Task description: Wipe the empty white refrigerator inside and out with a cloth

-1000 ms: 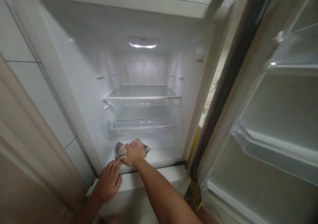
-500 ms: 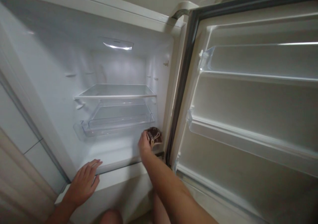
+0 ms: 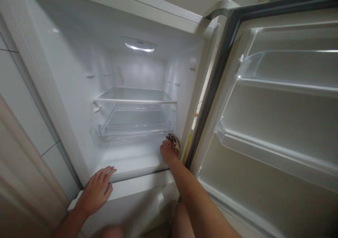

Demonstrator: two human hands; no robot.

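I look into an open, lit fridge (image 3: pixel 79 100). My right hand (image 3: pixel 168 150) presses a brown patterned cloth (image 3: pixel 174 142) against the lower right inner wall, just above the fridge floor (image 3: pixel 132 158); its fingers are closed on the cloth. My left hand (image 3: pixel 97 190) lies flat with fingers spread on the white front ledge (image 3: pixel 139 185) at the left, holding nothing. A clear drawer (image 3: pixel 134 129) sits under a glass shelf (image 3: pixel 134 95) behind both hands.
The fridge door (image 3: pixel 277 125) stands open at the right with clear door bins (image 3: pixel 285 69). A tiled wall (image 3: pixel 23 100) and a beige panel (image 3: pixel 21 181) lie at the left. My knee (image 3: pixel 182 220) shows below the ledge.
The right hand has carried the cloth from the floor's left-middle across to the right inner wall. The left hand has stayed on the ledge. The view has swung to take in more of the door.
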